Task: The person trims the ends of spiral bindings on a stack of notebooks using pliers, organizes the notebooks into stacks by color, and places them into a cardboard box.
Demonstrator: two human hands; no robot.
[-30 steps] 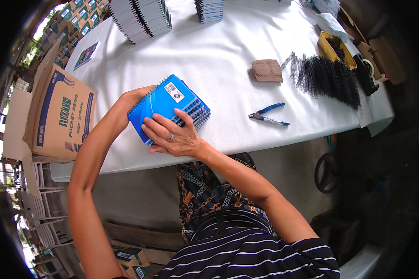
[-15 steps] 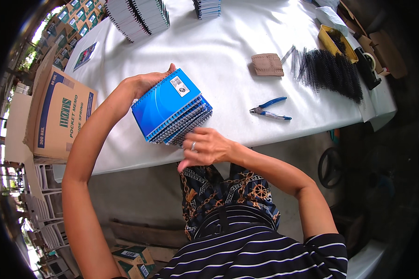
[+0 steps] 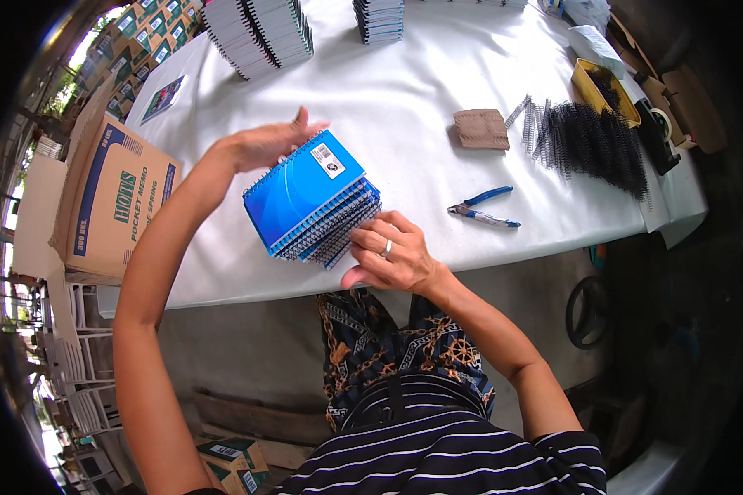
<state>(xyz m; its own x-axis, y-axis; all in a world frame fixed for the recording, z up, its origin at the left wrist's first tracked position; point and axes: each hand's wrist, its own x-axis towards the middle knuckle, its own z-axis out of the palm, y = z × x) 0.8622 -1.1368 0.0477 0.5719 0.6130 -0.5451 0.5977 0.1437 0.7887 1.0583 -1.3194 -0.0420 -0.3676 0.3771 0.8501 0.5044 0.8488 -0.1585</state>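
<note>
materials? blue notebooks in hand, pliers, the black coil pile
Notebooks: glossy card covers by the sheen, spirals look like wire. Pliers: bare grey metal jaws, blue handles, probably plastic or rubber grips. Black coils: thin loops, coated wire or plastic, cannot tell which.

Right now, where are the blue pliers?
In the head view the blue-handled pliers lie on the white table, near its front edge, just right of the right hand and below the brown pad.
</note>
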